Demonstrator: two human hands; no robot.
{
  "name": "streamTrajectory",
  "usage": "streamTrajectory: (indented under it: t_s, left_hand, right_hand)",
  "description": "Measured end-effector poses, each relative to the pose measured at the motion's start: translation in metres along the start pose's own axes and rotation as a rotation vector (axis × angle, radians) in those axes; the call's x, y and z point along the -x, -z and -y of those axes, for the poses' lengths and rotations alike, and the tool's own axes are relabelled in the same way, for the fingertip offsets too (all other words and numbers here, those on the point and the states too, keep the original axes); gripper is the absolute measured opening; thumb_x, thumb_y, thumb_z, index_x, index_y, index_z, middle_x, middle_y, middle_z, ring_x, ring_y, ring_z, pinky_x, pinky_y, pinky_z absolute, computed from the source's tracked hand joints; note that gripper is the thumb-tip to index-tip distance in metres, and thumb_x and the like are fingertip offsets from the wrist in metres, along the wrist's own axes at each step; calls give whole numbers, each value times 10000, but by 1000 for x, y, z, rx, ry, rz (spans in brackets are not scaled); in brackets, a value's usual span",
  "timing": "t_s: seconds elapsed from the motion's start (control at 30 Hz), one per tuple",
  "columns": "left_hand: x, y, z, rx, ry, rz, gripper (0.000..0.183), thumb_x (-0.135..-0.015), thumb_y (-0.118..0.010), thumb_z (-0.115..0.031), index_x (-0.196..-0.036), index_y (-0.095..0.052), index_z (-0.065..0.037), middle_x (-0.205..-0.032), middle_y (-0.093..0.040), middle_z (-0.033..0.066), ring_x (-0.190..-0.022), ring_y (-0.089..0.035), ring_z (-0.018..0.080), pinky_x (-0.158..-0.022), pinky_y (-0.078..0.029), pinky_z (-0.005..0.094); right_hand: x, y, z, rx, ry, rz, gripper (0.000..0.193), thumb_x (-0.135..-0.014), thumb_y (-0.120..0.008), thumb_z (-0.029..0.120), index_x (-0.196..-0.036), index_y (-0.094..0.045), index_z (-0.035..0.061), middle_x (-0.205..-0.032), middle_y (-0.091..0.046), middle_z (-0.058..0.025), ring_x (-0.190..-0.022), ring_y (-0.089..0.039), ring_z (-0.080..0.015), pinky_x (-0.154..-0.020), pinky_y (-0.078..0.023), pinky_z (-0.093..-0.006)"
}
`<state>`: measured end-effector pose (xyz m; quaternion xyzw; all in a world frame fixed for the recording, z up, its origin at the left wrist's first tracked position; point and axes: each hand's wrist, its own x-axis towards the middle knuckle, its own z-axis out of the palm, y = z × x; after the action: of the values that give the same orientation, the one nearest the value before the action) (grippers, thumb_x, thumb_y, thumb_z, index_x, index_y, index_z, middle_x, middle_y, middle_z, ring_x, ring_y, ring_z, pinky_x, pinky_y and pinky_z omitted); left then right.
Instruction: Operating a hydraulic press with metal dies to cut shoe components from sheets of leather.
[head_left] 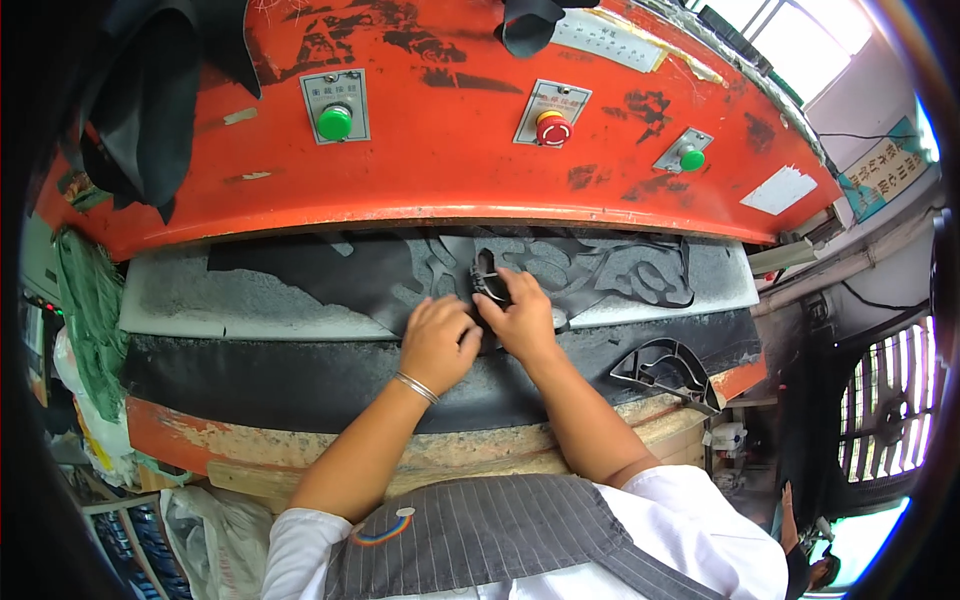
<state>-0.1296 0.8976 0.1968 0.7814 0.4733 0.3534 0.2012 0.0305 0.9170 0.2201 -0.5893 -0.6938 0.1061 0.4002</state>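
A black, leather-like sheet (300,258) with several cut-out holes lies across the pale cutting board (165,290). My right hand (525,318) is closed around a small black cutting die (487,272), which stands on the sheet near its middle. Just left of it, my left hand (436,340), with metal bangles at the wrist, bends its fingers down at the sheet's near edge. These fingers look closed on the material, though their tips are hidden. A larger curved cutting die (668,370) rests to the right on the dark front ledge (250,375), apart from both hands.
Beyond the board rises the orange-red press beam (430,150), carrying a green button (334,123), a red button (553,128) and another green button (691,159). Black scraps (150,110) hang at its left. Green plastic sheeting (90,310) hangs beside the board. Another person (805,560) is partly visible at lower right.
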Motion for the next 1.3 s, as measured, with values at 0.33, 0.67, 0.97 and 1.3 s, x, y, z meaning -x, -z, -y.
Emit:
streamTrajectory:
  t_s: [0.33, 0.67, 0.97, 1.3]
  left_hand:
    - [3, 3, 9, -112, -19, 41, 181, -795, -654, -180, -914, -541, -104, -1373, -528, 151, -1358, -396, 312, -1114, -266, 461]
    - [-3, 31, 1, 96, 51, -16, 238, -805, -678, -188, -985, -576, -73, -1330, -543, 207, -1287, -467, 362, -1057, -362, 449]
    - [-94, 170, -39, -309, -331, -666, 197, -891, -598, -111, -738, -504, -29, -727, -495, 127, -699, -469, 330, -644, -382, 407]
    - [58, 133, -42, -24, 138, 167, 256, -873, -636, -261, -725, -640, -52, -732, -583, 127, -717, -586, 320, -650, -477, 424]
  right_hand:
    - [13, -18, -15, 118, 210, 22, 546, -731, -762, 173, -1205, -578, -26, -928, -619, -170, -880, -564, -341, -775, -490, -404]
    - [5, 13, -3, -10, 117, -26, 766, -682, -845, 300, -1291, -518, -30, -1087, -604, -199, -997, -567, -346, -866, -481, -412]
    - [-151, 181, -46, 140, 106, -897, 650, -1011, -422, 386, -1480, -229, -21, -1545, -73, -286, -1444, -111, -392, -1152, -155, -474]
    - [2, 107, 12, -138, 29, 109, 484, -856, -708, 316, -1191, -589, -13, -1162, -609, -229, -1126, -561, -357, -975, -437, -422]
